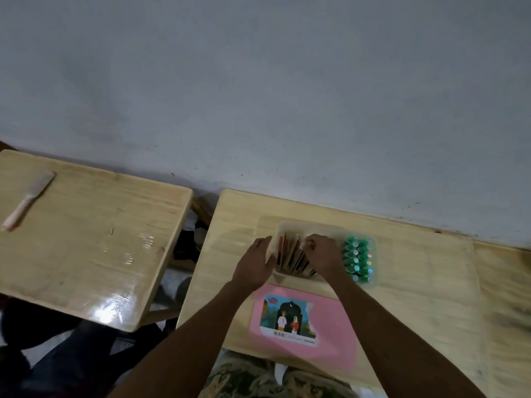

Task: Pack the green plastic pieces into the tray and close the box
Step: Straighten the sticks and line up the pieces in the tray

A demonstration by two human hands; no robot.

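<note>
A clear plastic tray (311, 225) lies on the small wooden table (425, 282) in front of me. Several green plastic pieces (357, 258) stand in two rows in its right part. Its left compartment holds a stack of red and tan cards (291, 255). My left hand (255, 264) rests flat against the tray's left side, fingers apart. My right hand (321, 254) is over the cards, fingertips pinched at their top edge; whether it grips a card is unclear. The pink box lid (333, 331) with a picture label lies just in front of the tray.
A second wooden table (94, 239) stands to the left with a pale brush (27, 201) on it. A gap with dark items on the floor separates the two tables. A grey wall (258, 96) runs right behind both.
</note>
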